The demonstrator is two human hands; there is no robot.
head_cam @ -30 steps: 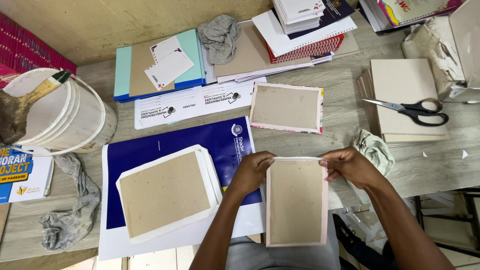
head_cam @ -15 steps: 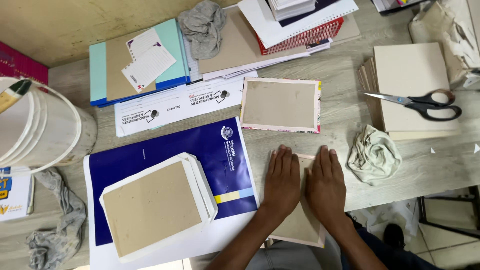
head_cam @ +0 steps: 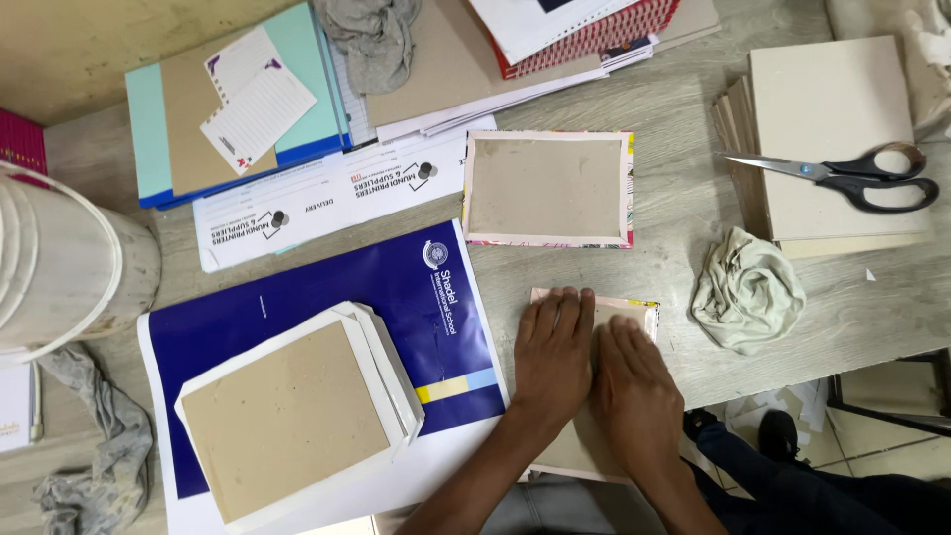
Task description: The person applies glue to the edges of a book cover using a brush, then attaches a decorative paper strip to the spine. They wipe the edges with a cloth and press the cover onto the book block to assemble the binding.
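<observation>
My left hand (head_cam: 551, 359) and my right hand (head_cam: 635, 393) lie flat, palms down and side by side, on a brown cardboard piece with a pale pink folded border (head_cam: 624, 313). The piece sits at the near edge of the grey wooden table (head_cam: 674, 218) and juts past it toward me; the hands hide most of it. Just beyond it lies a second board with a coloured folded border (head_cam: 548, 188). A crumpled pale cloth (head_cam: 748, 290) rests to the right of my right hand.
Left of my hands a stack of white-edged boards (head_cam: 295, 408) rests on a blue sheet (head_cam: 327, 297). Black-handled scissors (head_cam: 847, 176) lie on a stack of plain boards (head_cam: 827, 139) at far right. A white bucket (head_cam: 59, 263) stands at left; papers and a grey rag (head_cam: 374, 35) lie at the back.
A second ago my hands held the board by its edges. Now it lies on the table edge and both palms are pressed flat on top of it. The camera has moved closer.
</observation>
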